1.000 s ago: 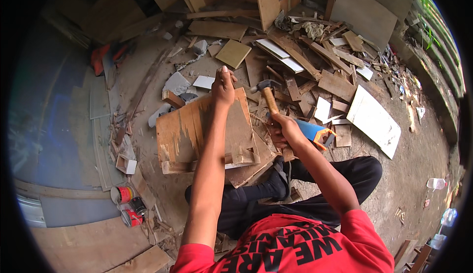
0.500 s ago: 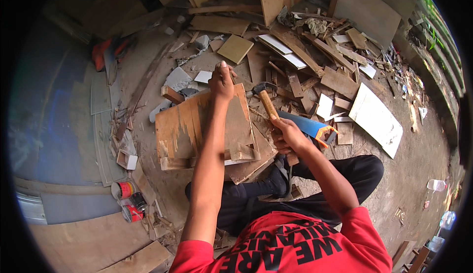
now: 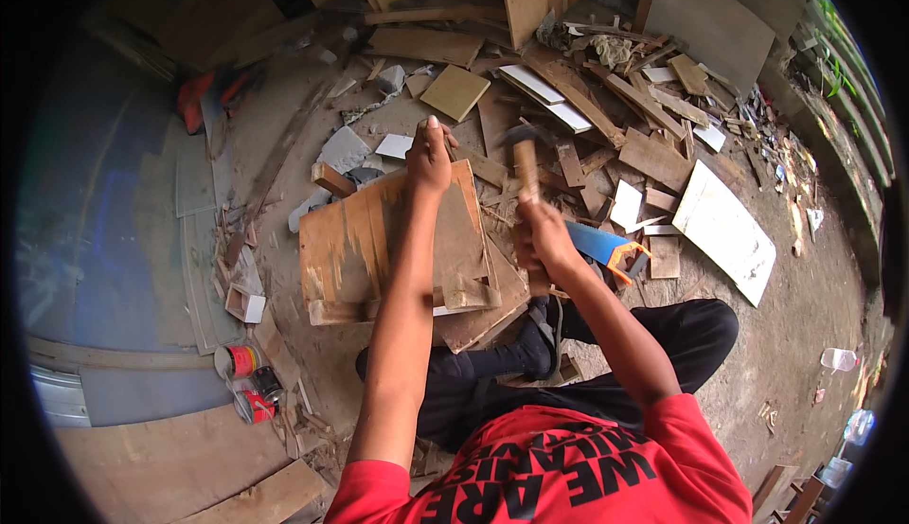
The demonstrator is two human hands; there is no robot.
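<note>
My right hand [image 3: 544, 235] is wrapped round the wooden handle of a hammer [image 3: 526, 166]. The hammer's dark head is raised and smeared by motion, to the right of a worn wooden box [image 3: 350, 230]. At the box's far edge my left hand [image 3: 431, 157] is closed with the thumb up. What its fingers grip is mostly hidden; only a short dark bit shows beside them. The box has peeling plywood and small wood blocks along its near side. It rests partly on a loose board [image 3: 502, 306] in front of my legs.
A blue handsaw [image 3: 598, 242] with an orange and black handle lies right of my right hand. Scrap wood and a large white board [image 3: 724, 230] spread beyond it. Paint cans [image 3: 243, 361] stand at the left, and a yellowish board [image 3: 454, 93] lies ahead.
My right hand has lifted the hammer slightly, its head swinging right and up away from the box. My left hand and the box have stayed almost still.
</note>
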